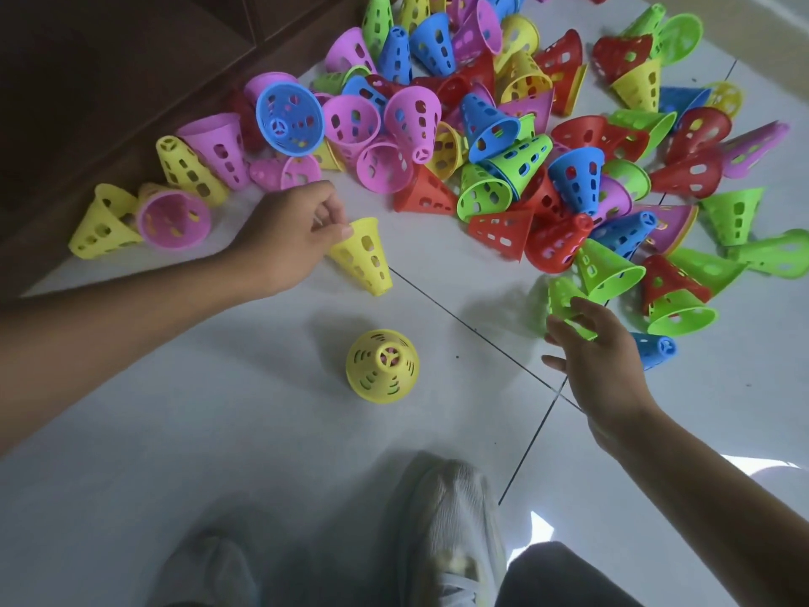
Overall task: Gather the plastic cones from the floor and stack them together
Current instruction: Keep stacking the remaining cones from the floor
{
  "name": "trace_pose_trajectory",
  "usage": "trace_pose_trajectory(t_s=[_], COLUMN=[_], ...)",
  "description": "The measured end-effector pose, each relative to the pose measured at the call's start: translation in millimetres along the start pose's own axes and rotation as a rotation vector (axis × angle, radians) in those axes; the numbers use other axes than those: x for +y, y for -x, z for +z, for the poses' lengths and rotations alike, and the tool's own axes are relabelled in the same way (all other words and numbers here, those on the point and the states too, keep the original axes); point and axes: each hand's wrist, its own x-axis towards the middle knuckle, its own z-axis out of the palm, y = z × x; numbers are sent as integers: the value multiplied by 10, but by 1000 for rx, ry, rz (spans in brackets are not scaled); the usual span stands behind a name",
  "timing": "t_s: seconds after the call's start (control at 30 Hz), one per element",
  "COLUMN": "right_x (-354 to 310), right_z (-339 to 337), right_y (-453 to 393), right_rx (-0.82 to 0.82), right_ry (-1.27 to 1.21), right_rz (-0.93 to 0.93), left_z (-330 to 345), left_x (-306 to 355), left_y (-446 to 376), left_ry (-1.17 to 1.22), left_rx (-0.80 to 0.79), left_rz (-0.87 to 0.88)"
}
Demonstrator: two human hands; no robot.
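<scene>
Bare floor [245,409] is left at lower centre; the upper right is blocked by piled cones [503,138].

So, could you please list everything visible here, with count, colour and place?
Yellow stack: one, yellow, upright on the floor, centre.
Held yellow cone: one, yellow, pinched at its narrow end.
Held green cone: one, green, blurred, at the right hand's fingers.
Cone pile: too many to count; pink, blue, yellow, green, red; lying scattered across the top.
Floor: white tiles, dark joints.
Wooden furniture: dark brown, upper left.
Shoes: two, pale, bottom.
Left hand: pinches the held yellow cone.
Right hand: holds the held green cone.
</scene>
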Motion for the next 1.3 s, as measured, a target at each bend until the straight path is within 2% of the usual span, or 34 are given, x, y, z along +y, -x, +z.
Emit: trace_pose_trajectory(t_s=[0.23,0.47,0.67,0.8,1.03,1.17,1.3], right_x=[-84,-292,-506,-643,-698,-568,-441], right_z=[-46,16,67,95,176,274,360], right_y=[30,213,400,516,693,738,761], right_rx=[-20,-106,-291,-419,-634,-674,-678], right_ry=[-63,-302,-583,-698,-673,-568,-504], right_rz=[-47,-5,76,101,87,106,135], left_z=[-237,-336,-294,-197,28,115,91], left_x=[465,662,601,552,475,376,252], left_y=[452,727,890,971,1079,1113,1080], left_ry=[602,921,899,855,720,611,614], left_rx=[-25,-134,-258,-274,-243,-202,-188], left_rz=[-259,-444,-448,-454,-428,-390,-436])
